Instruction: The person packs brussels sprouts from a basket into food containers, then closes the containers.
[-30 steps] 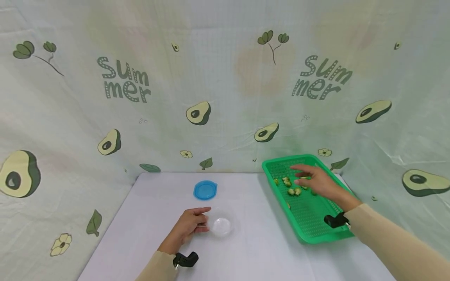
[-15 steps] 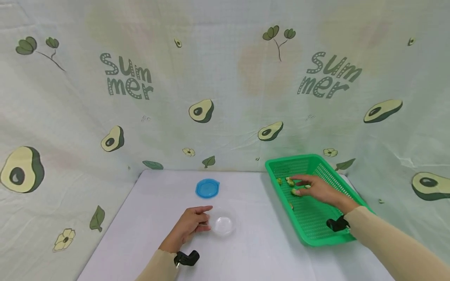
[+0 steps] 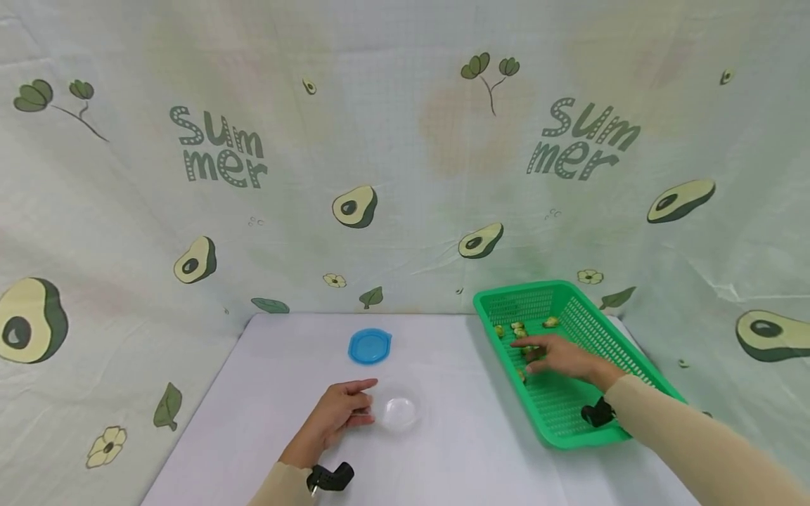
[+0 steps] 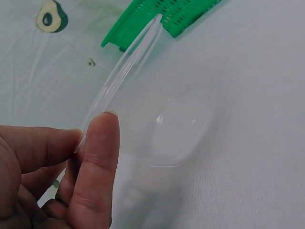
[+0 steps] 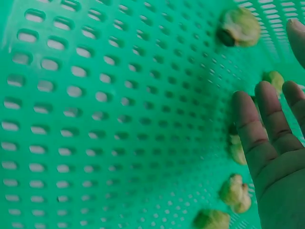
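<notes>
My left hand (image 3: 344,407) pinches the rim of a clear plastic bowl (image 3: 400,413) that stands on the table. Close up in the left wrist view, thumb and fingers grip the bowl's rim (image 4: 127,69). My right hand (image 3: 560,356) is inside a green perforated basket (image 3: 572,441), above several small yellow-green Brussels sprouts (image 3: 550,322). In the right wrist view the fingers of the right hand (image 5: 281,162) are extended, with a sprout (image 5: 239,27) further off and others beside the fingertips. Nothing shows in its grasp; part of the thumb is cut off by the frame edge.
A round blue lid (image 3: 370,346) with a small tab lies behind the bowl. White cloth covers the table (image 3: 455,450). A printed fabric backdrop (image 3: 405,140) with avocados rises behind and at both sides.
My right hand has moved lower and nearer within the basket, uncovering a sprout at the far side. The left hand keeps its hold on the bowl; the head view has shifted slightly.
</notes>
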`<state>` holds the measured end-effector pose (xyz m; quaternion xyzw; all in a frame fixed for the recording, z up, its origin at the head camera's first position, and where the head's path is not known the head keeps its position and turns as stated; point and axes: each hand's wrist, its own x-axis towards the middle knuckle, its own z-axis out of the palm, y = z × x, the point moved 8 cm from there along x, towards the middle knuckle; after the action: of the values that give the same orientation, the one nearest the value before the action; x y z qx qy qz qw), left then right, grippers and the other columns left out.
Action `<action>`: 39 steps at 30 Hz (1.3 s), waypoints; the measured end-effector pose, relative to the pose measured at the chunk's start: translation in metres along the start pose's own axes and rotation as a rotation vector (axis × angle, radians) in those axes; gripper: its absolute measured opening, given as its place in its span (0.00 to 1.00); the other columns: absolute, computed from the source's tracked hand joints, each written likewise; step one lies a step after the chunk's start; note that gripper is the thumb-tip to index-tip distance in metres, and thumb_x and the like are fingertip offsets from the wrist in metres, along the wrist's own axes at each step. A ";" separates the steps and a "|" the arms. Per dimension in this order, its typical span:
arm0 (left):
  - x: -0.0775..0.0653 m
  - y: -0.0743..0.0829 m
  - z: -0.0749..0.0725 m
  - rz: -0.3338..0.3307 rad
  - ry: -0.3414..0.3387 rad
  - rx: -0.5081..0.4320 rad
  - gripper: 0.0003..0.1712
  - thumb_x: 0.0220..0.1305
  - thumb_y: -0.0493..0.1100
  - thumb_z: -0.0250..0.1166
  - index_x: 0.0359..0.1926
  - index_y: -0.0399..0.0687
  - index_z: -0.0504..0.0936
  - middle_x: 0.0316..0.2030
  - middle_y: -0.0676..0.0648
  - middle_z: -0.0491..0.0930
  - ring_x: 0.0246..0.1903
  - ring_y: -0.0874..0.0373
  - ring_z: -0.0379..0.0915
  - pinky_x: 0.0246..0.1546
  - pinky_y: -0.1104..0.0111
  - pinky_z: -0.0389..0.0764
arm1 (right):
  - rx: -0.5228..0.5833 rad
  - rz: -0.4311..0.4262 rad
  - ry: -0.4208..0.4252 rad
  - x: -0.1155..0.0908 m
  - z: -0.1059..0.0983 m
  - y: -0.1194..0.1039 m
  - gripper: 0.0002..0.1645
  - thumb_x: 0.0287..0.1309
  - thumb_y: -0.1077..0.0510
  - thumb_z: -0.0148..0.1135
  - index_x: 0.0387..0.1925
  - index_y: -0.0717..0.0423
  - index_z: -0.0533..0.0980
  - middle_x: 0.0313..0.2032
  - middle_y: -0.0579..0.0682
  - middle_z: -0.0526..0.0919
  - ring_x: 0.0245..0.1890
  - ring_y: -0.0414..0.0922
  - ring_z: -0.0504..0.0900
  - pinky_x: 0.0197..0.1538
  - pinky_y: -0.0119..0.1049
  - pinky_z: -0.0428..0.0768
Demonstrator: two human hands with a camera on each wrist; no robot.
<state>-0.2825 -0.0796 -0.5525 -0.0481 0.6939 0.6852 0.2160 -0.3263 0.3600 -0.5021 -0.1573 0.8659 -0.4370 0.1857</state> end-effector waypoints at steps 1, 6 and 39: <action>0.000 -0.001 0.000 -0.002 -0.001 -0.001 0.29 0.71 0.32 0.65 0.72 0.35 0.75 0.35 0.46 0.77 0.29 0.58 0.79 0.39 0.65 0.92 | 0.007 0.004 -0.010 0.001 0.004 0.001 0.40 0.65 0.62 0.72 0.75 0.64 0.69 0.68 0.73 0.73 0.65 0.70 0.76 0.60 0.58 0.84; 0.000 -0.003 0.000 -0.002 -0.003 -0.014 0.30 0.71 0.31 0.65 0.72 0.35 0.75 0.35 0.46 0.78 0.29 0.58 0.79 0.38 0.65 0.92 | -0.014 -0.001 -0.016 0.008 0.014 0.006 0.44 0.61 0.61 0.75 0.75 0.66 0.66 0.69 0.72 0.72 0.61 0.65 0.78 0.56 0.52 0.85; -0.002 -0.004 -0.002 0.003 -0.003 -0.025 0.30 0.70 0.31 0.64 0.72 0.34 0.74 0.33 0.47 0.78 0.28 0.59 0.79 0.37 0.65 0.92 | -0.082 0.018 0.094 0.005 -0.007 0.024 0.34 0.66 0.62 0.70 0.70 0.70 0.72 0.63 0.71 0.79 0.57 0.63 0.82 0.53 0.48 0.87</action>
<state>-0.2799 -0.0818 -0.5553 -0.0486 0.6850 0.6942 0.2156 -0.3362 0.3761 -0.5187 -0.1364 0.8923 -0.4063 0.1418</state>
